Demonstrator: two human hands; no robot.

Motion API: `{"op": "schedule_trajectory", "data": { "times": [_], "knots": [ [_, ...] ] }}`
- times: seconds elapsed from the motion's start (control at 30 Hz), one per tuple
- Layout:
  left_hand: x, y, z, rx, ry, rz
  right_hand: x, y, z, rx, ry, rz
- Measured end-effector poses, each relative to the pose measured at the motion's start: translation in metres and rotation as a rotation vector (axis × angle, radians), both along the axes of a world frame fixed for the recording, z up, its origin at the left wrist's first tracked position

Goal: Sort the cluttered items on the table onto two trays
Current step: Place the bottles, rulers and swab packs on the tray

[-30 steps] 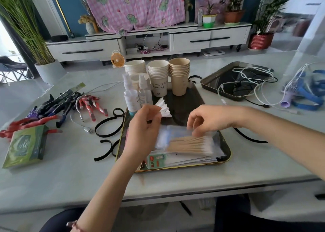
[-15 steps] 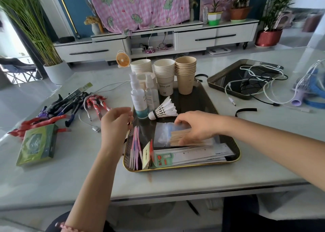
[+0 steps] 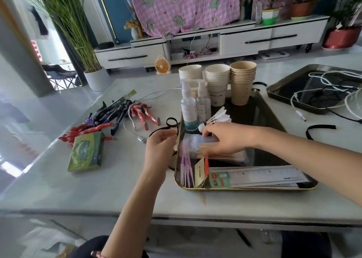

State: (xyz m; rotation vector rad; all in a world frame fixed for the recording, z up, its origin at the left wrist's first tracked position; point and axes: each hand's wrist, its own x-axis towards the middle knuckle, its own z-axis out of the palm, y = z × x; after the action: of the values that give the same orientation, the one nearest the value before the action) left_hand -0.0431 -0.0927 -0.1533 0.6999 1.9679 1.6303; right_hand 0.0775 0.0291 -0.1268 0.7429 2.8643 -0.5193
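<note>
A gold-rimmed dark tray [image 3: 244, 188] in front of me holds stacked paper cups [image 3: 242, 81], two spray bottles [image 3: 188, 105], a shuttlecock [image 3: 219, 116], a ruler [image 3: 264, 174] and pink picks. My right hand [image 3: 225, 140] grips a clear packet of cotton swabs [image 3: 195, 142] that lies low in this tray. My left hand [image 3: 160, 148] hovers at the tray's left rim with curled fingers, right by a black strap [image 3: 172, 121]; whether it grips the strap is unclear. A second dark tray [image 3: 278, 93] at the right holds cables.
Left of the tray lie a green box [image 3: 86, 152], toy figures [image 3: 141, 112], dark tools and a USB cable [image 3: 137, 136]. Another black strap [image 3: 319, 129] lies between the two trays. The table's front edge is close to me.
Both hands held the swab packet above the tray. My left hand let go and moved left to the rim. My right hand brought the packet down into the tray.
</note>
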Motion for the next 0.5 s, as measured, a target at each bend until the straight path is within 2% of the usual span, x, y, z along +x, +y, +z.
{"op": "schedule_trajectory", "data": {
  "times": [0.1, 0.2, 0.3, 0.5],
  "knots": [
    [-0.018, -0.004, 0.004, -0.004, 0.057, 0.029, -0.008, -0.005, 0.012, 0.094, -0.076, 0.032],
    [-0.041, -0.006, 0.009, -0.019, 0.139, 0.078, -0.018, -0.019, 0.022, 0.223, 0.014, 0.046],
    [-0.065, -0.012, 0.008, -0.08, 0.172, 0.121, -0.033, -0.034, 0.032, 0.13, 0.121, 0.083],
    [-0.086, -0.032, 0.011, -0.028, 0.021, 0.234, -0.078, -0.046, 0.034, -0.037, 0.196, 0.115]
  ]
}}
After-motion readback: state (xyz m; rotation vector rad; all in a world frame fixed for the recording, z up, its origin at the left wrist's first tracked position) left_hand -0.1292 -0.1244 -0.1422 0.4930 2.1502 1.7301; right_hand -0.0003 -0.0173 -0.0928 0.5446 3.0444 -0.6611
